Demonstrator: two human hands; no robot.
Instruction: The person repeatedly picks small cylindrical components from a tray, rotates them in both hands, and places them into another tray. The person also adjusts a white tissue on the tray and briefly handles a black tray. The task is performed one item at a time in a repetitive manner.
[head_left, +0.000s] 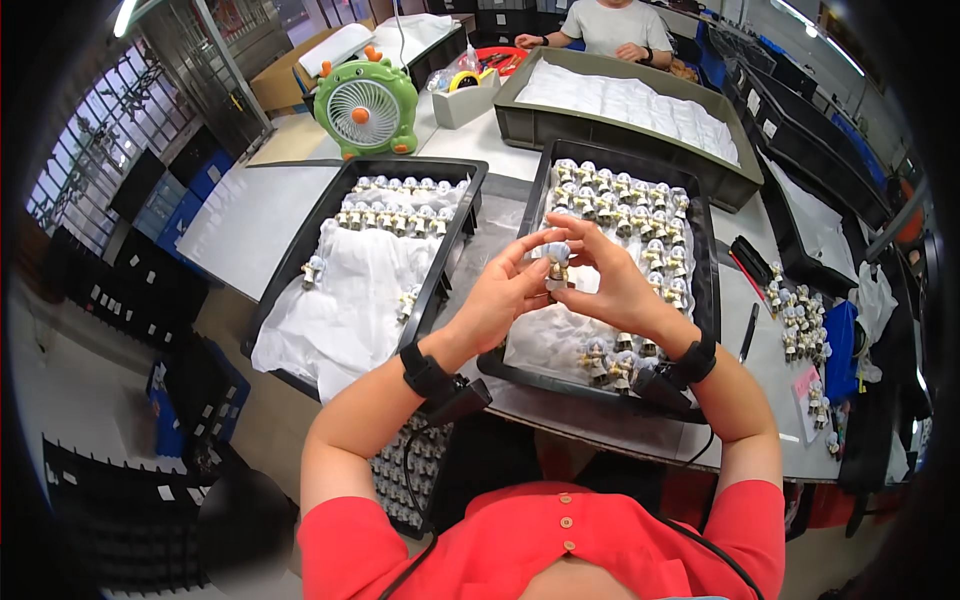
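Between my two hands is a small figurine (557, 268) with a pale blue-white head and a yellowish body, held upright. My left hand (505, 287) pinches it from one side, and my right hand (605, 275) curls round it from the other with fingers over the top. Both hands are above the near left part of the right black tray (712, 300), where rows of like figurines (625, 195) stand on white wrapping. The left black tray (440, 290) holds figurine rows (395, 216) at its far end, a white sheet (350, 290) and a lone figurine (313, 270).
Behind the trays are a green frog-shaped fan (366, 108), a tape dispenser (467, 98) and a large olive tray (640, 135) with white sheeting. Loose figurines (802, 322), a pen (749, 331) and a blue container (842, 350) lie at the right. A co-worker (612, 32) sits across the table.
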